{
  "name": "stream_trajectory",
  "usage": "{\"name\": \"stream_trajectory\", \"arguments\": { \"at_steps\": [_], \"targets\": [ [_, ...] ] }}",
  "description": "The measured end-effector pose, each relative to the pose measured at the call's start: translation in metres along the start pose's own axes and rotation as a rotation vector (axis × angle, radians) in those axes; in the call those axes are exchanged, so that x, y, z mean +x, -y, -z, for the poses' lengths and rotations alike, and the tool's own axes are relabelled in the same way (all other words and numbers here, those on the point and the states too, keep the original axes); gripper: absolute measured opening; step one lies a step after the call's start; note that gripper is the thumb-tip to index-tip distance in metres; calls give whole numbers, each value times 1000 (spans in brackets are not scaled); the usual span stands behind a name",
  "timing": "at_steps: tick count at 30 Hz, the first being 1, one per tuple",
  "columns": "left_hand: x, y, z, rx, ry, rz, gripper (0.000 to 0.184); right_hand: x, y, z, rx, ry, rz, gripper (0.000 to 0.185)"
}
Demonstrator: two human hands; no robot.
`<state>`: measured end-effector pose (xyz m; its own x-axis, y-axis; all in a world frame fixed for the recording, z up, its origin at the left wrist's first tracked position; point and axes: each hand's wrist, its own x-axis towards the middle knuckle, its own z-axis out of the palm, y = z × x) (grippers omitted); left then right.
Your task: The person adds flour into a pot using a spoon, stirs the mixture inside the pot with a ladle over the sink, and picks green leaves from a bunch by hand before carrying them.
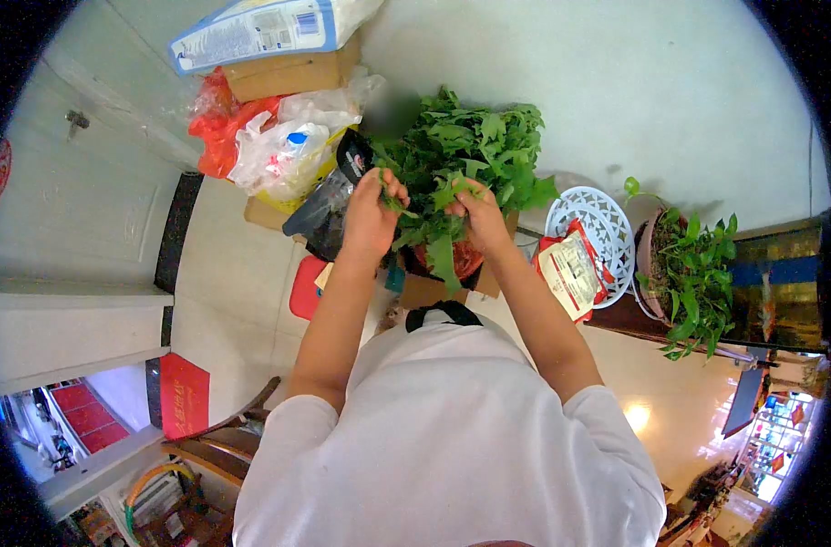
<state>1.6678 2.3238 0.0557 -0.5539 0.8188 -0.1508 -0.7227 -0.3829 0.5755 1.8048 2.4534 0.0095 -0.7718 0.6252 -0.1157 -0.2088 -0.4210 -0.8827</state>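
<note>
A big heap of leafy greens (488,137) stands in front of me, partly over a red bag (465,262) and a cardboard box (424,292). My left hand (375,211) is closed at the heap's left side, with a bit of green leaf or stem between its fingers. Pinched in my right hand (478,215) is a leafy sprig (444,255), whose leaves hang down toward the box. The two hands are a short way apart, both above the near part of the heap. Fingertip details are too small to make out.
Left of the greens sit a black bag (322,214), a white plastic bag (283,150) and a red bag (216,128). To the right are a white basket (611,205), a red-and-cream packet (568,273) and a potted plant (698,273). A red stool (304,287) is beside my left forearm.
</note>
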Motion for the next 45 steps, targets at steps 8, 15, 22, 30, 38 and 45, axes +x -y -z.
{"name": "stream_trajectory", "arguments": {
  "at_steps": [8, 15, 22, 30, 38, 45],
  "targets": [
    [-42, -8, 11, 551, -259, 70, 25, 13, 23, -17, -42, -49, -52, 24],
    [-68, 23, -2, 1507, -112, -113, 48, 15, 23, -27, -121, 9, -89, 28],
    [-69, 34, 15, 1883, -77, -392, 28, 6, 30, -43, -563, 68, 254, 31],
    [-74, 16, 4, 2015, -55, -92, 15, -43, 21, -45, -1094, 326, 276, 33],
    [-83, 28, 11, 2275, 16, -231, 11, -38, -10, -39, -1337, 596, 264, 23],
    [-76, 29, 30, 1374, -139, -268, 16, -35, -6, -20, -1108, 486, 97, 22]
  ]
}}
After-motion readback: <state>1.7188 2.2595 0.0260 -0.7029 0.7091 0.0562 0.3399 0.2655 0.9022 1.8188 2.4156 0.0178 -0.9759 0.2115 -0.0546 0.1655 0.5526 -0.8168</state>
